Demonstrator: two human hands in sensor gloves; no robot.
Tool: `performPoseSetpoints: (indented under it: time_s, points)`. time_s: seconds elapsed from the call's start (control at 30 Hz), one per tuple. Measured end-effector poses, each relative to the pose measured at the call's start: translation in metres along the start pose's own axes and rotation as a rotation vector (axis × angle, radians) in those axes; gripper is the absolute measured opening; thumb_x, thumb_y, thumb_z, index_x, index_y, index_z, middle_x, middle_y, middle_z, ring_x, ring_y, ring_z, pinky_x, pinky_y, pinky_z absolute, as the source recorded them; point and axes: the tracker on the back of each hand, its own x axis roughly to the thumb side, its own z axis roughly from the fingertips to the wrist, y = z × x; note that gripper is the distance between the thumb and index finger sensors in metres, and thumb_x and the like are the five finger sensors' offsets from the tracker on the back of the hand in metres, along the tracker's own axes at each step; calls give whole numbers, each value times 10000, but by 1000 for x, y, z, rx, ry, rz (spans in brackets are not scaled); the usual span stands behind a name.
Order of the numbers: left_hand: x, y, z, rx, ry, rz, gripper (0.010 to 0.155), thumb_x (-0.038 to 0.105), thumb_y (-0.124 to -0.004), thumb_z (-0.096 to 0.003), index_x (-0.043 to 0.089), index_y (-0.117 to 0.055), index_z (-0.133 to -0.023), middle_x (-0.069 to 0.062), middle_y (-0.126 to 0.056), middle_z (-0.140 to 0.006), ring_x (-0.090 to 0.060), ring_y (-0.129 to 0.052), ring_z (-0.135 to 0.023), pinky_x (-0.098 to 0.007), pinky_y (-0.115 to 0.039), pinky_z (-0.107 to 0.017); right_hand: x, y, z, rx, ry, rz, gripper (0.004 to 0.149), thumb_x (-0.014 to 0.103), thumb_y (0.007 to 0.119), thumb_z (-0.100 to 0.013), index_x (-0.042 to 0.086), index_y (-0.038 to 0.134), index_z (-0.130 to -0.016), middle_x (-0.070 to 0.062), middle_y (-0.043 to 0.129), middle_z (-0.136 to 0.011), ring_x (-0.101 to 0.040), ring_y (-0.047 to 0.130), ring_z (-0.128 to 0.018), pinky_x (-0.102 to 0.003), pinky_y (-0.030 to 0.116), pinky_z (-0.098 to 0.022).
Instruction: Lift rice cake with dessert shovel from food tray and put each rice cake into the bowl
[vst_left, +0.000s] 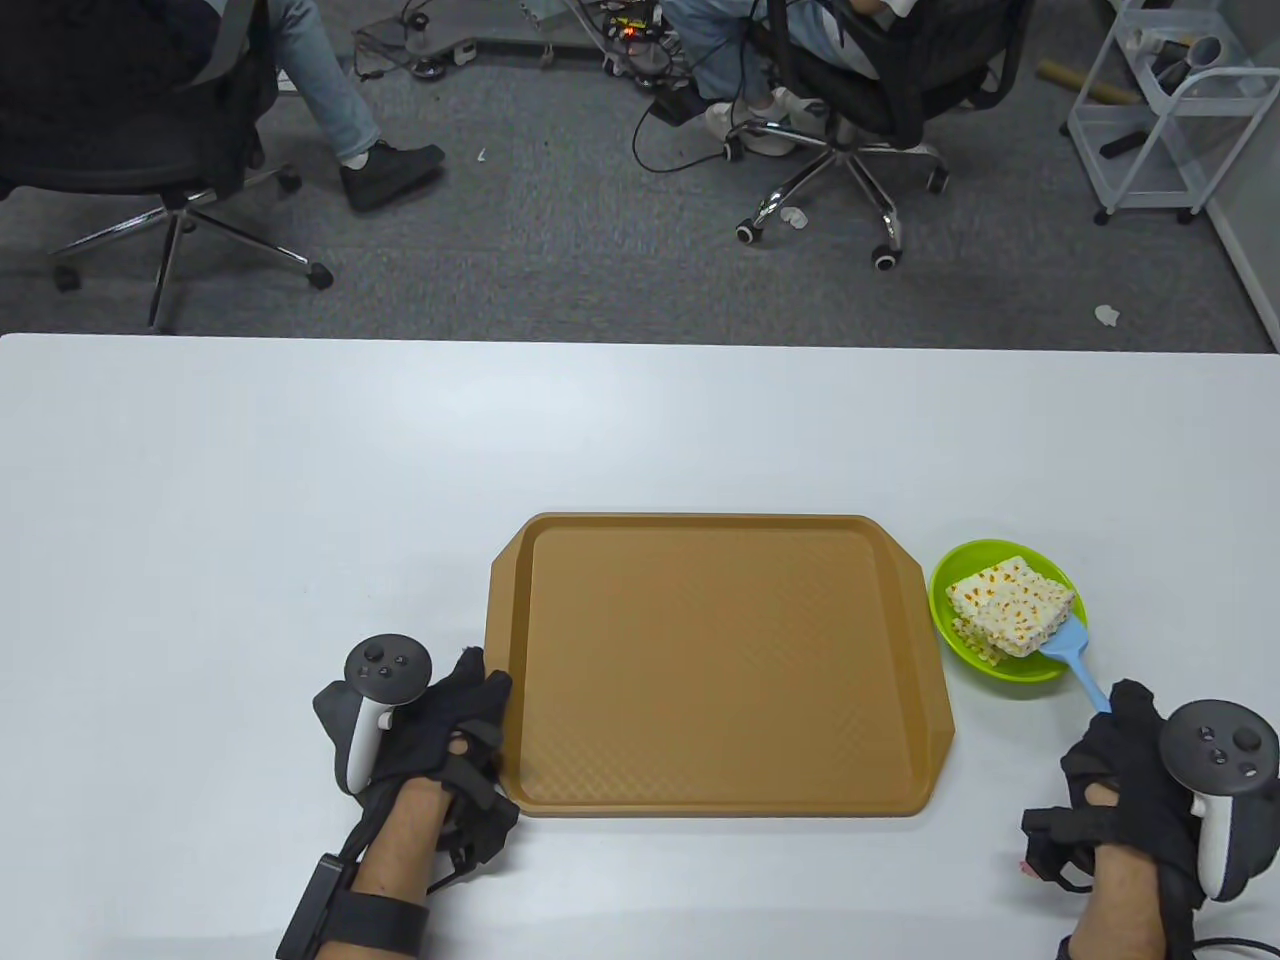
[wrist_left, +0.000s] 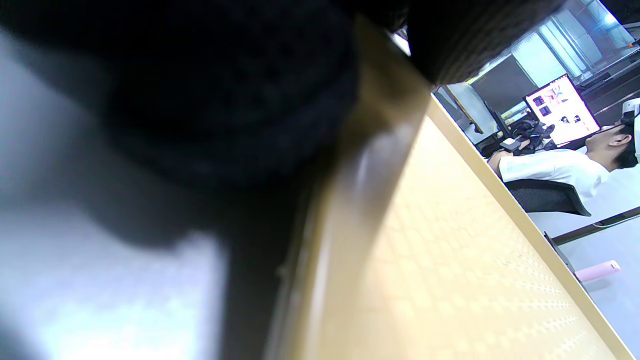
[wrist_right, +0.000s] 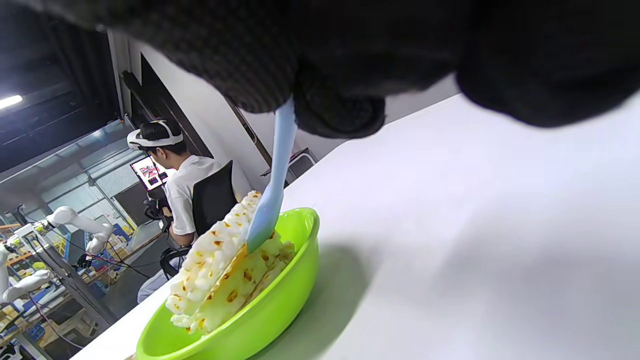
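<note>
A brown food tray (vst_left: 715, 665) lies on the white table with nothing on it. Right of it stands a green bowl (vst_left: 1005, 672) holding stacked white rice cakes (vst_left: 1010, 606) with orange specks. My right hand (vst_left: 1135, 755) grips the handle of a light blue dessert shovel (vst_left: 1075, 665); its blade sits under the top rice cake (wrist_right: 212, 255) in the bowl (wrist_right: 260, 322), shovel (wrist_right: 272, 195) slanting down from my fingers. My left hand (vst_left: 455, 715) rests at the tray's left edge (wrist_left: 350, 210), fingers touching its rim; the wrist view is too blurred to show the grip.
The white table's far edge (vst_left: 640, 340) runs across the middle of the table view. Beyond it are office chairs (vst_left: 850, 110), seated people's legs, cables and a white cart (vst_left: 1160, 120). A seated person (wrist_right: 180, 185) shows behind the bowl in the right wrist view.
</note>
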Motion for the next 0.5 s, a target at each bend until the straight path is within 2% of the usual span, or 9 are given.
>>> performPoseSetpoints:
  time_s: [0.13,0.27,0.4,0.5]
  points:
    - [0,0,0,0,0,1,607,493,-757,-474,213,-623,-996,-38,-1000,-492,-211,-1048,-145,-344,-894,-15,2,0,2,-8,21,36,516,278,789,-369,156,789,-871,-95,945,-583,-152,925,-158,-447,898,-229]
    - [0,0,0,0,1,2,609,494,-758,-473,214,-624,-997,-38,-1000,-492,-211,-1048,-146,-344,-894,-16,3,-3,7,-74,80,109,516,260,800,-373,165,781,-880,-99,930,-624,-188,944,-222,-482,886,-284]
    - [-1,0,0,-2,1,4,609,495,-760,-473,217,-622,-997,-36,-999,-494,-210,-1048,-147,-343,-894,-18,8,-10,16,-233,124,149,539,236,774,-386,183,728,-919,-105,872,-715,-233,936,-343,-523,848,-367]
    - [-1,0,0,-3,2,5,612,496,-761,-473,217,-620,-999,-35,-998,-497,-209,-1047,-151,-343,-895,-21,17,-12,25,-331,14,68,583,224,717,-398,207,617,-972,-106,769,-823,-254,899,-486,-541,803,-462]
